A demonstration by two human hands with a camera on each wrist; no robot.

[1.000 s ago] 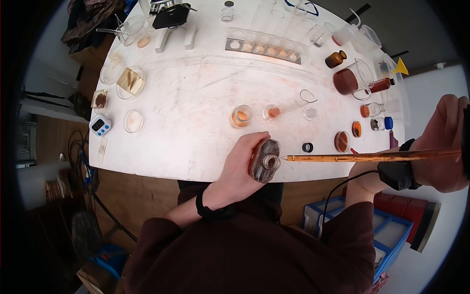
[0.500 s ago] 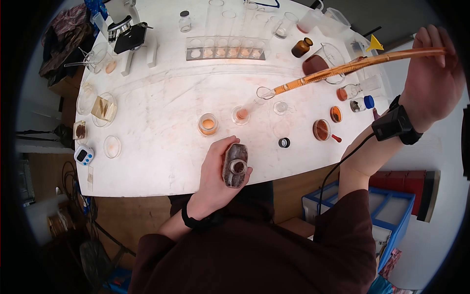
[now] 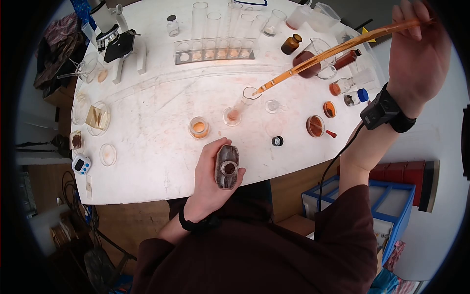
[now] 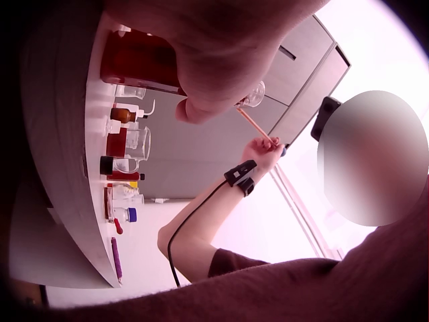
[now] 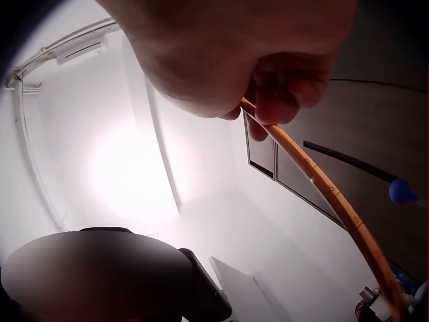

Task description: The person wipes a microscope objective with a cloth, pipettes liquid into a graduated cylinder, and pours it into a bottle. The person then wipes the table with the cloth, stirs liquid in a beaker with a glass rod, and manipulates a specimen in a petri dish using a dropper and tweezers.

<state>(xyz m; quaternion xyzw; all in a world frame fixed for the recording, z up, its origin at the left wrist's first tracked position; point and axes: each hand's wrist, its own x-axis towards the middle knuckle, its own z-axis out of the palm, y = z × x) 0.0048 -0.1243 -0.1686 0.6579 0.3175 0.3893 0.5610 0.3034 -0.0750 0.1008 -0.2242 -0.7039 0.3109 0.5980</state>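
While right hand (image 3: 420,59) pinches pipette (image 3: 283,77), left hand (image 3: 206,175) gripping bottle (image 3: 226,155), beaker (image 3: 309,71) partly behind pipette.

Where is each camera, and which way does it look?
Head: worn on the head, facing forward and down at the table; shows both hands.
Left wrist: looks past the left hand and its bottle toward the raised right arm.
Right wrist: looks past the right hand along the orange pipette toward a pale wall.
Head and left wrist views share bottle and pipette.
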